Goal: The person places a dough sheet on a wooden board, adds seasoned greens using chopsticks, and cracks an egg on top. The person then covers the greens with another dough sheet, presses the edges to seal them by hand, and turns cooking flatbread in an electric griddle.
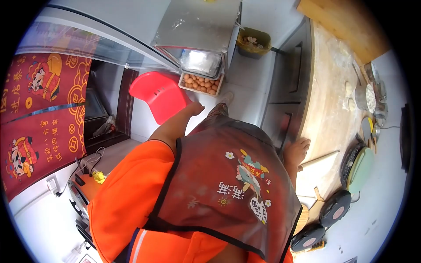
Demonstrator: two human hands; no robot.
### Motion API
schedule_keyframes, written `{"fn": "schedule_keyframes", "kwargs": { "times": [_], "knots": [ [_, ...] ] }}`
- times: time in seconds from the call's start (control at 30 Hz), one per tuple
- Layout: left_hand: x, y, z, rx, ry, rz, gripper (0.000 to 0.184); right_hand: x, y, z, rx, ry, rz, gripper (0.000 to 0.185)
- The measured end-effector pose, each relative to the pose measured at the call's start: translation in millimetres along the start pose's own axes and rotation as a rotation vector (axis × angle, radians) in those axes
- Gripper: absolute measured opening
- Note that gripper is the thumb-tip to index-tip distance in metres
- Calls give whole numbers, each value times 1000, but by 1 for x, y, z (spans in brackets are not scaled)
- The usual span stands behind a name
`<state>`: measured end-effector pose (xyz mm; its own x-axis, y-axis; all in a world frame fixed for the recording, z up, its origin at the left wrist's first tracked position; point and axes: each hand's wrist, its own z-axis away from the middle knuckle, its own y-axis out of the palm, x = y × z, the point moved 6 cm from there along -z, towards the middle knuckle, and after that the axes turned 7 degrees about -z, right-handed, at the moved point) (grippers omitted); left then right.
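My left hand (196,108) hangs beside the red plastic chair (163,94). Its fingers look loosely curled, with nothing visible in them. At the near edge of the floured wooden worktop (322,94), my right hand (297,151) rests with its fingers apart, holding nothing. Close to that hand, a pale flat board (320,165) lies on the worktop. A dark printed apron (228,175) covers my front, over orange clothing. Ahead of my feet, a white basket of brown eggs (201,84) sits on the floor.
A steel table (197,24) stands ahead, and a lined bin (254,42) is beside it. Metal containers (370,97) and small dough pieces (349,90) occupy the worktop's far side. Round black appliances (335,208) line the wall. Red printed curtains (44,118) hang left.
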<state>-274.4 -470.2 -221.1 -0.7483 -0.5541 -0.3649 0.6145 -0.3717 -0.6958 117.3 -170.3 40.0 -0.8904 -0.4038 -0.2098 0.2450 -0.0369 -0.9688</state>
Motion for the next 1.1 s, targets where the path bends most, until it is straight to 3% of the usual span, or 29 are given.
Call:
{"fn": "schedule_keyframes", "kwargs": {
  "times": [0.27,0.37,0.43,0.47,0.5,0.53,0.6,0.63,0.73,1.1],
  "knots": [
    [-13,-20,-25,-45,1,12,56,-3,5,0,-2,27,-76,77],
    [-41,-49,-14,-101,15,0,46,-2,9,2,21,11,-59,76],
    [-32,-35,-35,38,13,-192,48,-8,20,-1,31,30,-14,76],
    [-34,-41,-40,5,2,-119,49,-10,21,-2,66,59,-68,70],
    [13,15,-90,24,-33,-123,47,-12,23,-1,94,111,-119,64],
    [58,31,-103,-253,210,-321,39,-15,36,-2,41,86,-131,60],
    [42,11,-92,-130,315,-329,38,-7,39,-1,-27,41,83,60],
    [27,0,-88,-83,355,-340,37,-6,36,0,-79,54,14,60],
    [4,-19,-71,1,445,-391,35,0,10,0,90,66,-24,60],
    [-12,-53,-67,71,545,-597,29,-5,7,12,-153,102,-87,60]
  ]
}}
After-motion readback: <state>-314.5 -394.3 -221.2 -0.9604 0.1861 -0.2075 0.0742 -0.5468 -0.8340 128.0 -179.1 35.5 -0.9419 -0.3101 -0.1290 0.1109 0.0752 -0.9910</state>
